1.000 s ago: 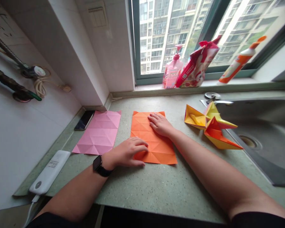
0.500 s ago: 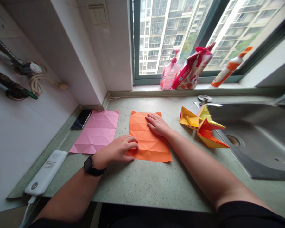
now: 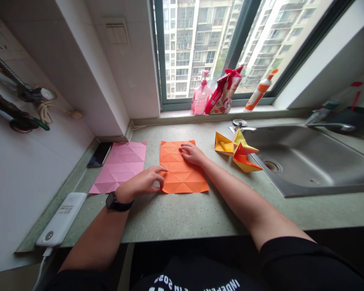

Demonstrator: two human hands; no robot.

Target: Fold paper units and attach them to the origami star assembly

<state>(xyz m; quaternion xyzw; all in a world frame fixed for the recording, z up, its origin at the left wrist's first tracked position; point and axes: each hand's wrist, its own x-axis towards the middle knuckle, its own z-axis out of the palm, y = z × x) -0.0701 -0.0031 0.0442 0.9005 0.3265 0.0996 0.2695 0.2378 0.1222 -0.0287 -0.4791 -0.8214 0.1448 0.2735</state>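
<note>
A creased orange sheet of paper [image 3: 182,173] lies flat on the counter, its folds forming a grid of rectangles and triangles. My right hand [image 3: 192,153] rests on its upper right part, fingers stretched out and palm down. At the sheet's left edge is my left hand [image 3: 150,180], wearing a black watch [image 3: 119,202]; its forefinger reaches onto the paper and its thumb is apart, near the lower left corner. A pink sheet [image 3: 123,163] with similar creases lies to the left, partly behind my left hand. Nothing is gripped by either hand.
Folded yellow and orange paper shapes [image 3: 238,149] stand beside the steel sink [image 3: 291,193]. A phone [image 3: 100,154] and a white power bank [image 3: 62,218] with a cable lie at left. A pump bottle [image 3: 200,99], a red bag [image 3: 226,93] and an orange-white bottle [image 3: 261,93] line the windowsill.
The camera view has shifted, showing more of the sink and my shirt. My left hand's forefinger has stretched further out over the orange sheet. My right hand stays on the paper.
</note>
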